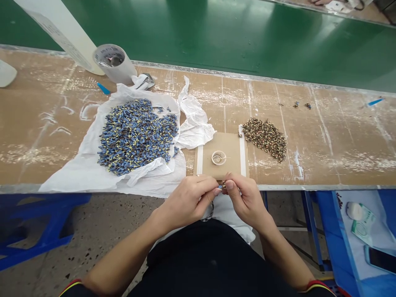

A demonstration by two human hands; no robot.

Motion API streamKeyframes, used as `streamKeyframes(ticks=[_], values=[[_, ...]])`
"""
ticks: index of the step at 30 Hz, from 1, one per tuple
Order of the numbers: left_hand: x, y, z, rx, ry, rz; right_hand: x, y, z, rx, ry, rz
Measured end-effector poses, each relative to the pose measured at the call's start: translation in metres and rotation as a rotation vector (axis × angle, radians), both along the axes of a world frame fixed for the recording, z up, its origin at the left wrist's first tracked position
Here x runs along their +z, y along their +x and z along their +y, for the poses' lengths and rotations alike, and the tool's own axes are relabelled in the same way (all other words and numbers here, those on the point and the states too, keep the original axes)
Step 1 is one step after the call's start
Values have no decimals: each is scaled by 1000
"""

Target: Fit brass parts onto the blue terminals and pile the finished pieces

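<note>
At the bench's front edge, my left hand (193,197) pinches a small blue piece (220,187) between thumb and forefinger. My right hand (246,198) is closed on a small brass-coloured part (224,185), which meets the blue piece end to end; the fingers cover much of both. Just beyond the hands, a small round clear dish (218,157) with a thin stick in it rests on a cardboard pad (210,144). To the left, many small blue and yellow pieces (137,136) lie heaped on white paper (77,169). A heap of small brass-coloured parts (265,138) lies to the right.
A tape roll (114,66) stands at the back left, beside a tall whitish plastic piece (64,35). Crumpled paper (193,123) lies behind the pad. Below the bench at right, a blue bin (337,235) holds a phone (382,259). A green surface (216,37) runs behind.
</note>
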State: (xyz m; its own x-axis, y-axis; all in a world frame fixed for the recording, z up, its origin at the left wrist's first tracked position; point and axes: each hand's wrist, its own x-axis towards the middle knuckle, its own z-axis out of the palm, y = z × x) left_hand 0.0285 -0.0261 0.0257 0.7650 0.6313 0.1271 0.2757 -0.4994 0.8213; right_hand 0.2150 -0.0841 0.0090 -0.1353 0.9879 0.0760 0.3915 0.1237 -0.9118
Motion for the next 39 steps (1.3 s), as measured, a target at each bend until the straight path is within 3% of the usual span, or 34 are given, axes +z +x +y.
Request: streamKeyframes(ticks=[7,19,30,35,39], values=[[1,-1,4,-110,100,-36,2,2,-5,88,0,-49],[0,-2,5,-259,15,-76,7,7,-16,193,-94,-53],[2,0,-6,-196,-13,-57,2,-6,-26,73,-41,-100],[-1,-5,-7,-219,15,34,7,-2,-22,163,-106,-216],[0,-8,-9,-226,-16,-16,9,-2,-21,203,-154,-118]])
